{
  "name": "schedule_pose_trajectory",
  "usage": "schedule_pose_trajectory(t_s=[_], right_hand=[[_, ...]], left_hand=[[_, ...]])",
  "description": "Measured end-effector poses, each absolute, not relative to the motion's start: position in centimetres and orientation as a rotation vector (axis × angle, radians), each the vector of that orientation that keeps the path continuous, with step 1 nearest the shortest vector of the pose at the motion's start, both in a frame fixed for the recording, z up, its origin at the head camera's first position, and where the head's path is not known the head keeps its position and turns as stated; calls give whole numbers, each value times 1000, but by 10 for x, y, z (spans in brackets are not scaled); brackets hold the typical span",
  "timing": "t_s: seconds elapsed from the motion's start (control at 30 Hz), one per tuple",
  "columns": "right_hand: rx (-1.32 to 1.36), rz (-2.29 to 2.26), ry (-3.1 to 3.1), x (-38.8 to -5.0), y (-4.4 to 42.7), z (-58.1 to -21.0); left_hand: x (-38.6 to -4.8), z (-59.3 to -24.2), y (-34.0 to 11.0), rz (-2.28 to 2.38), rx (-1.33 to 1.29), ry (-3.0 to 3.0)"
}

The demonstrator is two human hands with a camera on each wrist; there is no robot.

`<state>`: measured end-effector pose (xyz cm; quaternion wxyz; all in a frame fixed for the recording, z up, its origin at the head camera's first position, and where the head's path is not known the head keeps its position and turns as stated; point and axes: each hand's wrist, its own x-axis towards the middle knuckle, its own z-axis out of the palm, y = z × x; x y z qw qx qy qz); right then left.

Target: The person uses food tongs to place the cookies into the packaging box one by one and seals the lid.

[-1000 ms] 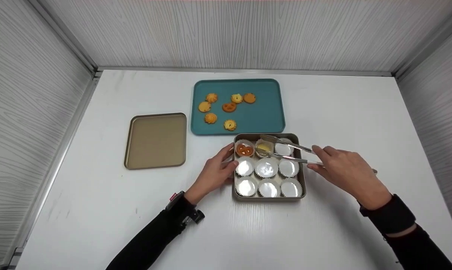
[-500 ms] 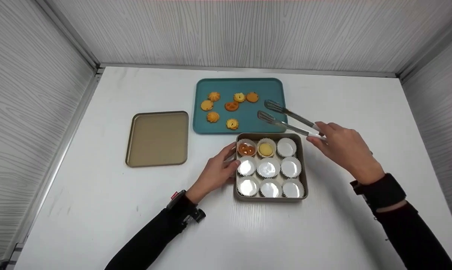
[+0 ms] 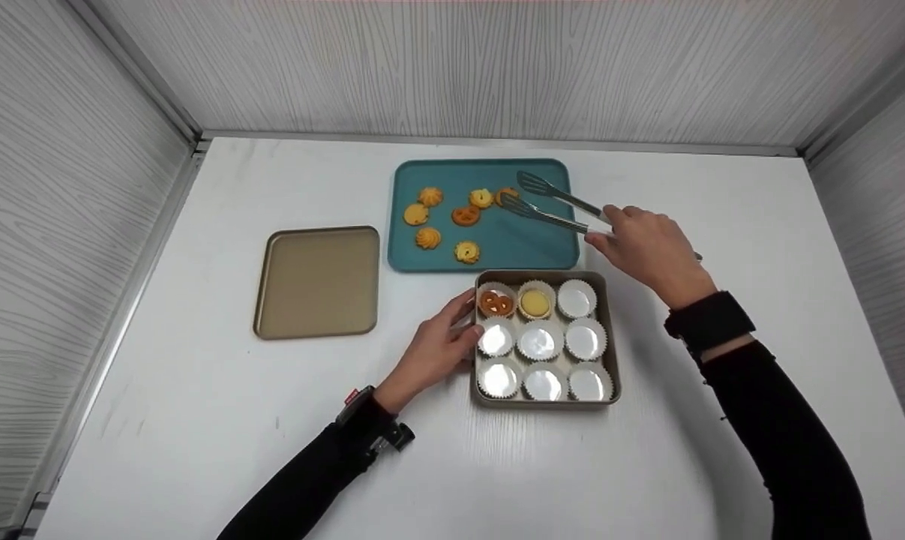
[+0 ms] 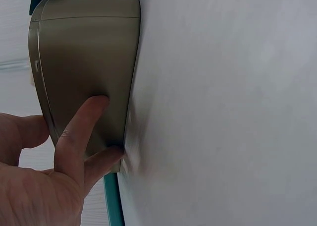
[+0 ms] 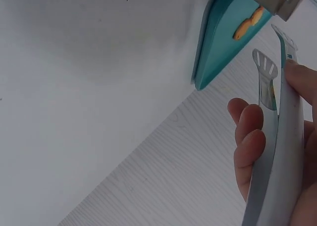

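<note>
My right hand (image 3: 651, 251) grips the white handles of metal tongs (image 3: 542, 215). Their slotted tips are spread apart over the right part of the teal tray (image 3: 542, 251), one partly covering a round cookie (image 3: 506, 196). My left hand (image 3: 433, 352) holds the left side of a square gold-brown tin (image 3: 546, 403), thumb at the rim and fingertips against the outer wall (image 4: 84, 57). Several white paper cups fill the tin. A pretzel cookie (image 3: 496, 304) sits in the back-left cup, and a round yellow cookie (image 3: 534, 303) lies in the back-middle cup (image 3: 523, 288).
Several cookies lie on the teal tray, among them a pretzel (image 3: 465, 216), a flower-shaped one (image 3: 466, 251) and a swirl (image 3: 427, 238). A shallow gold-brown square tray or lid (image 3: 317, 283) rests at the left on the white table (image 3: 197, 420). Grey wood-grain panels (image 3: 467, 67) border it.
The tongs have left the yellow cookie in its cup and moved up and left over the teal tray, tips spread. My left hand has stayed at the tin.
</note>
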<state>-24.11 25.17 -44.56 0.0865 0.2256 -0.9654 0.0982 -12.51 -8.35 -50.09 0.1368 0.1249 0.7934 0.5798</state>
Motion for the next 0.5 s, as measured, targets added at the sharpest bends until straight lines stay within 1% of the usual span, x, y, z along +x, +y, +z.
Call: schedule_pose_trajectory(t_s=[0.23, 0.5], right_hand=[[635, 276, -2919, -255, 244, -449], [621, 280, -2931, -264, 236, -455]], left_hand=[[-125, -503, -82, 1686, 387, 2297], [-126, -503, -83, 1685, 353, 2281]])
